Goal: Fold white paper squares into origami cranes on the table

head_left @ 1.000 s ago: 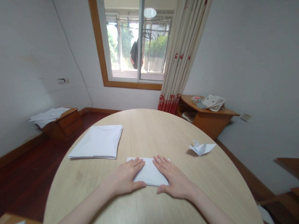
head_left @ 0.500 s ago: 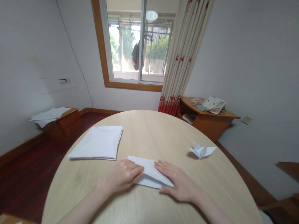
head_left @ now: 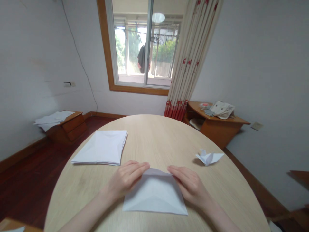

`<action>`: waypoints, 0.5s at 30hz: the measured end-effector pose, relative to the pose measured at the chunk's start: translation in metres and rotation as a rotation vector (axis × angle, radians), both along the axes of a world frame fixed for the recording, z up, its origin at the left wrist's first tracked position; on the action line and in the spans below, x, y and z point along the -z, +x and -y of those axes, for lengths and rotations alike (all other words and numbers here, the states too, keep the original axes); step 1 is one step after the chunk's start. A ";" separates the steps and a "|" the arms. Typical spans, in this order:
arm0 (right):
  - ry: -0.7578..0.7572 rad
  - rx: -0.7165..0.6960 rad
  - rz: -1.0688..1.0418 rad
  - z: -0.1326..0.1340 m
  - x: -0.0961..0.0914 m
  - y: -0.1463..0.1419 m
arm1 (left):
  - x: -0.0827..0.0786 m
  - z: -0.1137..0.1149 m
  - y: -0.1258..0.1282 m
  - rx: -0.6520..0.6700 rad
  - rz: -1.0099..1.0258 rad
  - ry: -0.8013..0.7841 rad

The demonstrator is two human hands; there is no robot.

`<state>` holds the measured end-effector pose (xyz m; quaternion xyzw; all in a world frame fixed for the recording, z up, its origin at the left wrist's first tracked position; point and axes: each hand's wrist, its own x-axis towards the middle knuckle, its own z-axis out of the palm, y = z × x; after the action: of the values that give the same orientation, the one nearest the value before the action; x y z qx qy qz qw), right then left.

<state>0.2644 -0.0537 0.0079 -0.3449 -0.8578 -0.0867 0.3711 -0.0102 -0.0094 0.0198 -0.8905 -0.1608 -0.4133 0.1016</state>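
Observation:
A white sheet of paper [head_left: 155,196] with fold creases lies in front of me on the round wooden table [head_left: 159,138], its far edge lifted. My left hand [head_left: 125,180] pinches the sheet's far left part. My right hand [head_left: 189,185] grips the far right part, fingers curled over the edge. A stack of white paper [head_left: 101,146] rests on the table to the left. A small folded paper figure [head_left: 209,158] sits on the table to the right, away from both hands.
A low wooden cabinet [head_left: 66,127] with papers on top stands by the left wall. A wooden desk [head_left: 217,124] with a bag stands at the right by the curtain [head_left: 190,58]. A window [head_left: 142,45] is behind the table. The floor is dark red wood.
The paper was folded small under my flat hands. Both hands have since closed on its far edge and opened it out toward me into a larger creased sheet.

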 end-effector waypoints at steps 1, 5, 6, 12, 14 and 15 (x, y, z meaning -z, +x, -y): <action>0.027 0.020 -0.003 0.000 0.000 0.000 | 0.000 0.001 0.000 -0.012 0.008 -0.009; 0.089 0.111 0.012 0.001 -0.001 0.000 | 0.000 0.002 0.002 -0.104 -0.009 -0.010; 0.102 0.124 0.021 0.001 -0.001 0.000 | 0.001 0.002 0.002 -0.130 -0.022 -0.006; 0.206 0.189 0.035 -0.002 0.004 0.001 | 0.008 0.000 0.004 -0.185 -0.014 0.031; 0.249 0.213 0.017 -0.002 0.007 0.000 | 0.011 -0.001 0.005 -0.193 0.033 0.037; 0.269 0.220 0.011 -0.002 0.009 0.000 | 0.012 -0.002 0.005 -0.200 0.050 0.043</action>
<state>0.2640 -0.0513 -0.0008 -0.3835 -0.7974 -0.2428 0.3976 -0.0054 -0.0075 0.0081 -0.8571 -0.2426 -0.4263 0.1575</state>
